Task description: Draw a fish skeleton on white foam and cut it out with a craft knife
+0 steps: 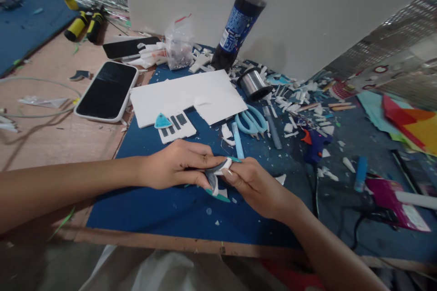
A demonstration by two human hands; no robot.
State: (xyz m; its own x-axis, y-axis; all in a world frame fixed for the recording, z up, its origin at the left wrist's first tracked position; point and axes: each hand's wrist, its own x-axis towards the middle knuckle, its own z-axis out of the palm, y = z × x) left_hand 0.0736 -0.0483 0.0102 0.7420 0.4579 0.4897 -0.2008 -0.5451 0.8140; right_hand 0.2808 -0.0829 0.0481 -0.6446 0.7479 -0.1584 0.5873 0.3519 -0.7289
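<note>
Over the blue mat [136, 213], both hands meet on a small curved grey-and-white foam piece [214, 176]. My left hand [180, 163] comes in from the left, its fingers and thumb closed around the piece. Pinching its right edge is my right hand [254, 184], thumb on top. Slim teal tips [218, 196] stick out by the left fingers; I cannot tell whether they are nails or part of the piece. Just beyond the hands lie a white card with grey strips [177, 127], a teal triangular piece [163, 121], a light-blue stick [238, 140] and blue-handled nippers [251, 122].
A white sheet [177, 95] lies behind, with a wire spool [254, 84] and a tilted-looking cola bottle [235, 22] beyond it. A phone [107, 88] rests at left. Foam scraps [290, 95], a glue gun [316, 143] and coloured sheets [409, 118] spread rightward.
</note>
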